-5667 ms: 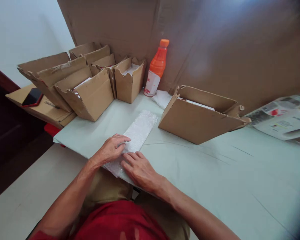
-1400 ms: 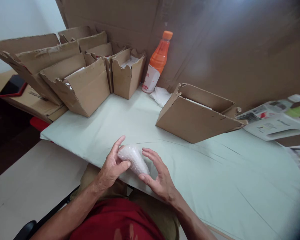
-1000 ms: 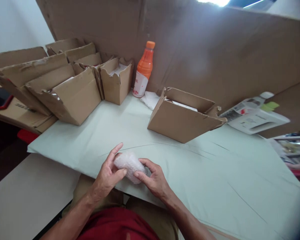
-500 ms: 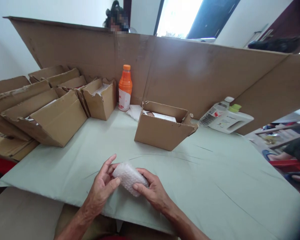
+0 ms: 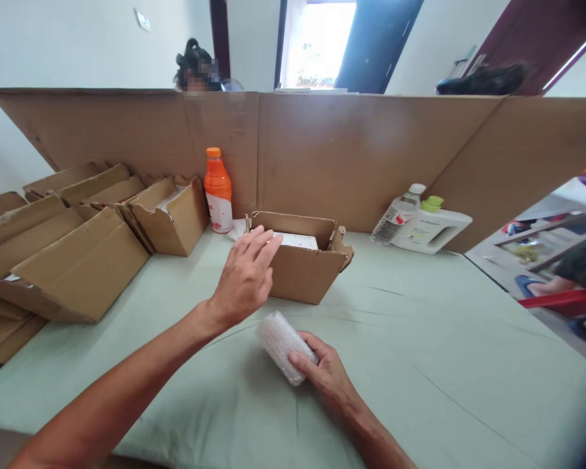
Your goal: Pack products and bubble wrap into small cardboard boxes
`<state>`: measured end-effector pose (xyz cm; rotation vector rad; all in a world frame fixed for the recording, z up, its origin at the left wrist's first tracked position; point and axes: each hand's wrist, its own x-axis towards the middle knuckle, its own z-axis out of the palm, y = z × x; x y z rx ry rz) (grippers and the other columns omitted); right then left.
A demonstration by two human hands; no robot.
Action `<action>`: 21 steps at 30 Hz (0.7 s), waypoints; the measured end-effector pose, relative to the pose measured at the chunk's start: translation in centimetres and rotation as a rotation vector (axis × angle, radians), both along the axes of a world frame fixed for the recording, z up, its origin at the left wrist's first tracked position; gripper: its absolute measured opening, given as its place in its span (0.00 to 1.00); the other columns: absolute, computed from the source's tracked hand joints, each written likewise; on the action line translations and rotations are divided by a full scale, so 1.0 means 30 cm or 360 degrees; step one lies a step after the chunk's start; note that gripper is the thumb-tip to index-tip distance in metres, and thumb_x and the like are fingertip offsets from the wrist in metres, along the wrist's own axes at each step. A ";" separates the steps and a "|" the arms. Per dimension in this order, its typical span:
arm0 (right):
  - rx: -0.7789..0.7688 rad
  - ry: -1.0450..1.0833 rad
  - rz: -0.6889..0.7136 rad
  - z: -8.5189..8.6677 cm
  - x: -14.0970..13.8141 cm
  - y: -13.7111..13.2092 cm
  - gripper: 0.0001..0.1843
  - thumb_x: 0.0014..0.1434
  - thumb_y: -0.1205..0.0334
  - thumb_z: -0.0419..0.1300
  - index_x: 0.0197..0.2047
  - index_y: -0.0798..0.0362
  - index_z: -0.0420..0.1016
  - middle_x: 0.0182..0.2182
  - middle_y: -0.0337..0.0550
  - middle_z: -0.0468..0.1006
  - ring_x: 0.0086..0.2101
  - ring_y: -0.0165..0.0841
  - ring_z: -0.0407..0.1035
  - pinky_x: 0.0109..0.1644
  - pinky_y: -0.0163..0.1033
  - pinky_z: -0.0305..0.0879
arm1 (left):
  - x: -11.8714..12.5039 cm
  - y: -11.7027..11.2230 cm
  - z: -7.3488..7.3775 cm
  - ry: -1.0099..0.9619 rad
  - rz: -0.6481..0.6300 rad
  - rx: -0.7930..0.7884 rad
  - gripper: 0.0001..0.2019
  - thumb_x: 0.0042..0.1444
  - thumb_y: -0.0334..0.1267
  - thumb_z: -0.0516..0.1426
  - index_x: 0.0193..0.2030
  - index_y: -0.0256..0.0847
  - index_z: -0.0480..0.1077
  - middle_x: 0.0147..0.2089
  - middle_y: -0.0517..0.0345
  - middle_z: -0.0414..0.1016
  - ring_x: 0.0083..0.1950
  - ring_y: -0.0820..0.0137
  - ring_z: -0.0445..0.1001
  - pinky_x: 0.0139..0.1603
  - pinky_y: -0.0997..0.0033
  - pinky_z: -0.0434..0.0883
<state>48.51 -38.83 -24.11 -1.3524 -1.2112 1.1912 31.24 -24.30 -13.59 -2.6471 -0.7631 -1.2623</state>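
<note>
My right hand (image 5: 322,368) grips a small bundle of bubble wrap (image 5: 282,348) above the green tablecloth; what is inside the wrap cannot be made out. My left hand (image 5: 247,273) is off the bundle, fingers stretched out and holding nothing, at the front left corner of an open cardboard box (image 5: 297,277). Whether its fingertips touch the rim is unclear. Inside that box, white flat items (image 5: 297,241) show, partly hidden by the left hand.
Several open cardboard boxes (image 5: 78,260) crowd the left side. An orange-capped bottle (image 5: 219,195) stands at the back, by a cardboard wall (image 5: 322,150). A clear bottle (image 5: 395,218) and a white jug (image 5: 432,228) lean at the back right. Beyond the wall, a person's head shows.
My left hand has let go of the bubble-wrapped bundle and reached forward to the box. My right hand keeps the bundle, now slightly further right. The camera view has shifted.
</note>
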 end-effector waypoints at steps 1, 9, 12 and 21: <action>-0.0009 0.0005 0.0011 0.005 0.008 -0.001 0.28 0.56 0.41 0.65 0.50 0.54 0.79 0.37 0.44 0.78 0.36 0.36 0.70 0.40 0.37 0.66 | 0.028 0.030 -0.001 0.0068 0.0032 0.0032 0.28 0.58 0.23 0.53 0.67 0.33 0.60 0.65 0.42 0.71 0.71 0.53 0.62 0.72 0.47 0.60; 0.0020 -0.0005 0.0299 0.096 0.110 -0.064 0.25 0.54 0.42 0.67 0.45 0.53 0.81 0.33 0.42 0.76 0.33 0.33 0.68 0.36 0.34 0.63 | 0.077 0.101 -0.002 0.0247 0.0054 0.0027 0.20 0.57 0.22 0.51 0.55 0.37 0.71 0.45 0.50 0.82 0.46 0.62 0.78 0.60 0.49 0.68; 0.0077 -0.0014 0.0197 0.149 0.174 -0.119 0.25 0.53 0.42 0.67 0.46 0.53 0.81 0.34 0.42 0.78 0.32 0.33 0.69 0.34 0.34 0.64 | 0.034 0.042 0.011 0.0222 -0.0055 0.0102 0.17 0.57 0.22 0.51 0.49 0.38 0.73 0.40 0.53 0.81 0.42 0.63 0.77 0.55 0.54 0.70; 0.0226 -0.0324 -0.0456 0.443 0.255 -0.240 0.27 0.52 0.37 0.67 0.47 0.48 0.81 0.35 0.48 0.81 0.31 0.41 0.74 0.30 0.40 0.67 | -0.190 -0.296 0.043 0.0248 -0.0208 -0.0064 0.16 0.59 0.19 0.50 0.47 0.38 0.72 0.34 0.58 0.76 0.36 0.66 0.71 0.55 0.54 0.68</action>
